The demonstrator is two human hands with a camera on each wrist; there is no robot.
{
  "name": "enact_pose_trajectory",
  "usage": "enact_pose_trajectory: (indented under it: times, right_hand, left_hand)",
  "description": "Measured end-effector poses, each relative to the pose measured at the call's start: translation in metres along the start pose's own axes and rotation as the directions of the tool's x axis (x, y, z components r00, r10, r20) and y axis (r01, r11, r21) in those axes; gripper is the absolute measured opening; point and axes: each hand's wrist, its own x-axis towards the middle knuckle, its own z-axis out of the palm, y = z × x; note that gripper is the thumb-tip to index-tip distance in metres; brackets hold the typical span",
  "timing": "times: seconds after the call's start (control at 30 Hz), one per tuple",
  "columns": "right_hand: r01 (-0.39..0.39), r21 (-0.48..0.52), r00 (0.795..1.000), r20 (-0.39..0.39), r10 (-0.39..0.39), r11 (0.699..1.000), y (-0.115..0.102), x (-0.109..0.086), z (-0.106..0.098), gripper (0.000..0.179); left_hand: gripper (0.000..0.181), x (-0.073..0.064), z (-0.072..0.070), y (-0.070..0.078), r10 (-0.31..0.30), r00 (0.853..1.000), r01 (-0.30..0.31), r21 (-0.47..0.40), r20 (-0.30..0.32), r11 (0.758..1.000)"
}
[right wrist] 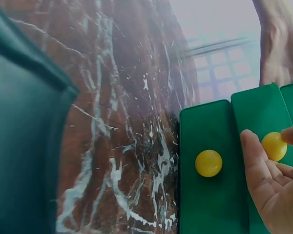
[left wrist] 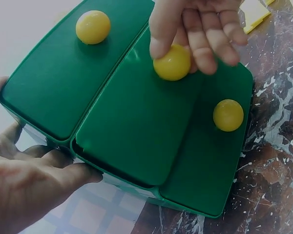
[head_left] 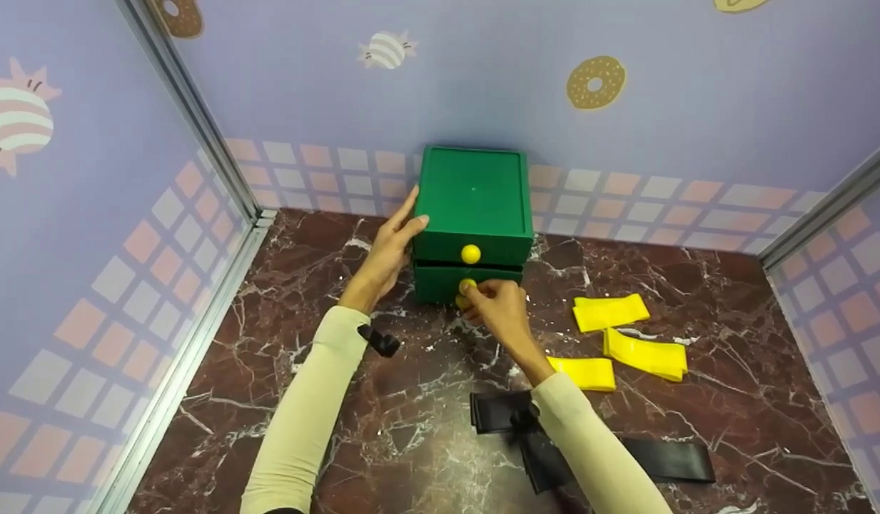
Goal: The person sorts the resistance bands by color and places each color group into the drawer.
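A green drawer box (head_left: pixel 474 189) with three stacked drawers, each bearing a round yellow knob, stands on the marbled surface. The middle drawer (left wrist: pixel 132 112) juts out slightly past the top and bottom ones. My right hand (head_left: pixel 500 310) pinches the middle knob (right wrist: pixel 273 146) between thumb and fingers. Against the box's left side lies my left hand (head_left: pixel 386 253), thumb near the top front edge and fingers extended along the wall. Above and below the pinched knob, the top knob (head_left: pixel 471 254) and bottom knob (left wrist: pixel 228 115) are untouched.
Several folded yellow bands (head_left: pixel 611 313) lie right of the box. Black bands (head_left: pixel 668 460) lie nearer, partly under my right forearm. A patterned wall (head_left: pixel 325 93) rises close behind the box, with side walls at left and right.
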Motion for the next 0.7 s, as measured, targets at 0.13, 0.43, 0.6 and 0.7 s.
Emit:
enact_pose_trajectory:
  times: [0.13, 0.43, 0.6, 0.7]
  right_hand:
    - [-0.011, 0.024, 1.000, 0.023, 0.010, 1.000, -0.001, -0.014, -0.003, 0.031]
    - [0.002, 0.056, 0.999, 0.050, -0.004, 0.998, -0.002, -0.045, -0.007, 0.030]
    - [-0.011, 0.068, 0.998, 0.056, 0.007, 0.998, -0.002, -0.060, -0.009, 0.033]
    - [-0.006, 0.058, 0.998, 0.057, 0.003, 0.998, -0.001, -0.068, -0.009, 0.034]
  left_hand:
    - [0.071, 0.000, 0.000, 0.000, -0.007, 1.000, 0.007, 0.009, -0.009, 1.000]
    - [0.071, 0.000, -0.001, 0.000, 0.011, 1.000, -0.010, 0.029, -0.019, 1.000]
    - [0.073, -0.001, -0.001, -0.001, 0.020, 1.000, -0.020, 0.027, -0.006, 0.999]
    - [0.074, -0.001, -0.001, -0.002, 0.025, 1.000, -0.025, 0.035, -0.008, 0.999]
